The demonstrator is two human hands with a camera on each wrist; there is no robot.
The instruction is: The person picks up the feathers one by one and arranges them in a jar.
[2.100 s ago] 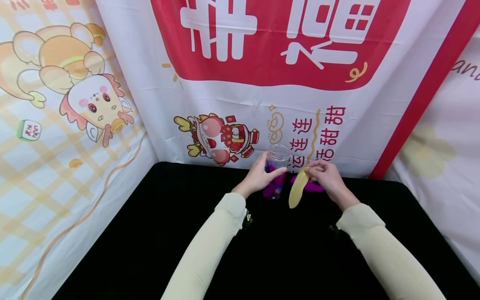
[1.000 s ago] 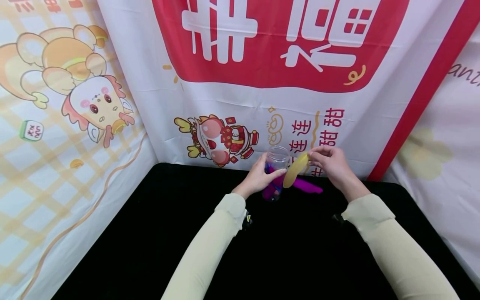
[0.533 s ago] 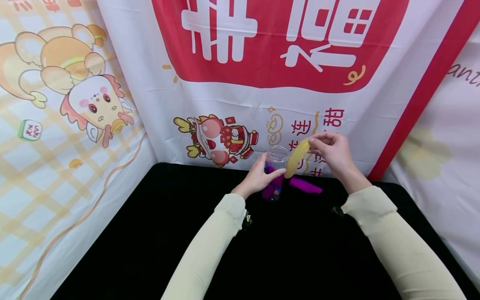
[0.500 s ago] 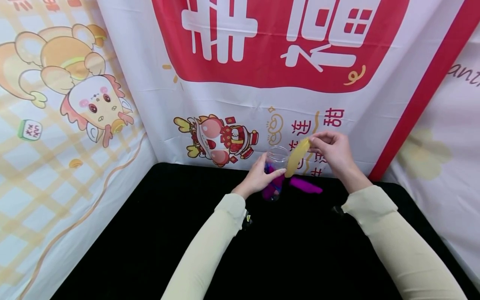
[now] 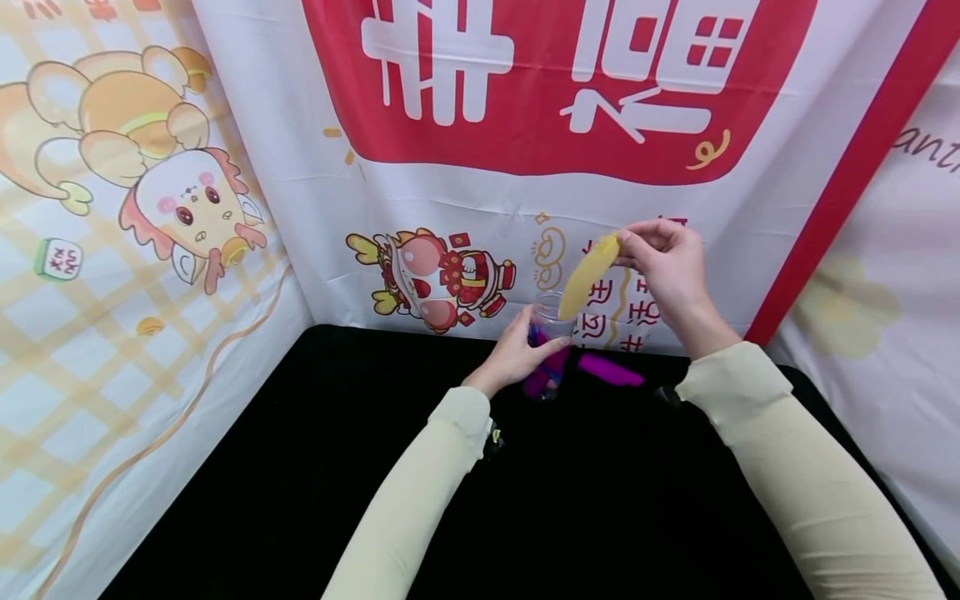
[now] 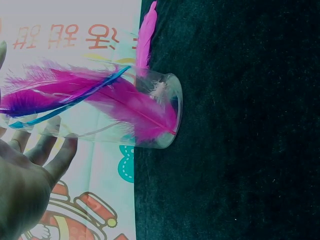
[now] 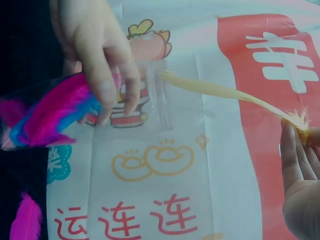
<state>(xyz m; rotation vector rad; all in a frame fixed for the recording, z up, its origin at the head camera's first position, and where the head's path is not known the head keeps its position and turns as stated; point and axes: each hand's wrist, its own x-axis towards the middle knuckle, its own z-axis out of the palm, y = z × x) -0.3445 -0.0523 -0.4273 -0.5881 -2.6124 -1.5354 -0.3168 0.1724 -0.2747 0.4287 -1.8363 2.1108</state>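
Note:
My left hand [image 5: 517, 354] grips a clear, upright plastic jar [image 5: 553, 310] on the black table. Magenta, purple and blue feathers [image 6: 135, 107] fill its lower part, as the left wrist view shows. Between thumb and fingers, my right hand [image 5: 666, 271] pinches a yellow feather [image 5: 588, 275] by its fluffy end, up and to the right of the jar. The feather's other end slants down and overlaps the jar's mouth in the head view; in the right wrist view its tip [image 7: 172, 77] is right at the rim.
A magenta feather [image 5: 611, 371] lies on the black tabletop [image 5: 585, 492] right of the jar. Behind the table's back edge hangs a white and red printed cloth [image 5: 450, 196]. More printed cloth [image 5: 150, 333] covers the left side.
My right hand has risen with the yellow feather, whose lower end has come from beside the jar to over its mouth. The left hand and jar have stayed in place.

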